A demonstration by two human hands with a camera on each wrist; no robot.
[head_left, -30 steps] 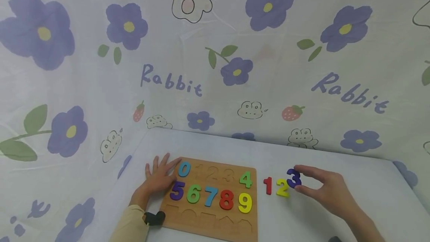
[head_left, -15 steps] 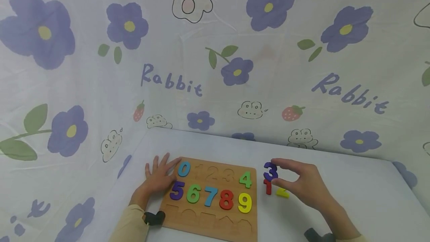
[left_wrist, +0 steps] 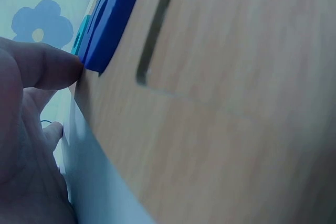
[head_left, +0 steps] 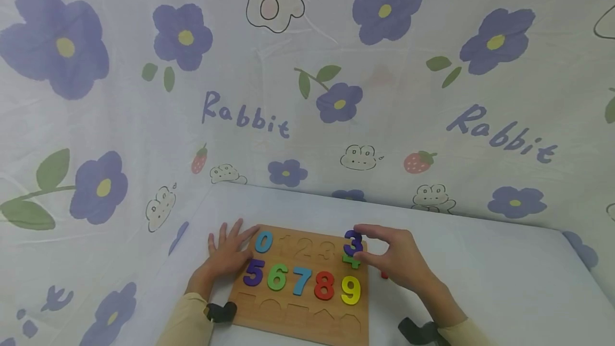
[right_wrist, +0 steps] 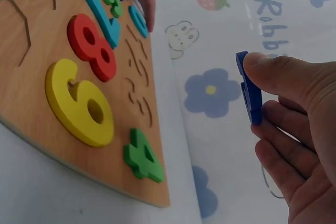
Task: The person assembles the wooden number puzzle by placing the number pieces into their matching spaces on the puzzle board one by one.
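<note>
A purple number 3 piece (head_left: 353, 243) is pinched between the thumb and fingers of my right hand (head_left: 396, 258), held above the green 4 (head_left: 352, 262) at the board's right end. In the right wrist view the 3 (right_wrist: 250, 90) appears edge-on, raised off the board. My left hand (head_left: 228, 252) rests at the left edge of the wooden number board (head_left: 298, 324), fingers spread, its thumb beside the purple 5 (head_left: 253, 273). The left wrist view has that thumb touching the 5 (left_wrist: 113, 22). Bare outlines of 1, 2 and 3 (head_left: 326, 250) show in the top row.
In the board sit a blue 0 (head_left: 263, 241), green 6 (head_left: 277, 277), blue 7 (head_left: 301, 281), red 8 (head_left: 324, 285) and yellow 9 (head_left: 351, 290). A red piece (head_left: 384, 274) lies right of the board on the white table (head_left: 504, 276), mostly behind my right hand.
My right hand has carried the purple 3 leftward, from beside the yellow 2 past the red 1 to over the board. The 2 is now hidden. My left hand has stayed put.
</note>
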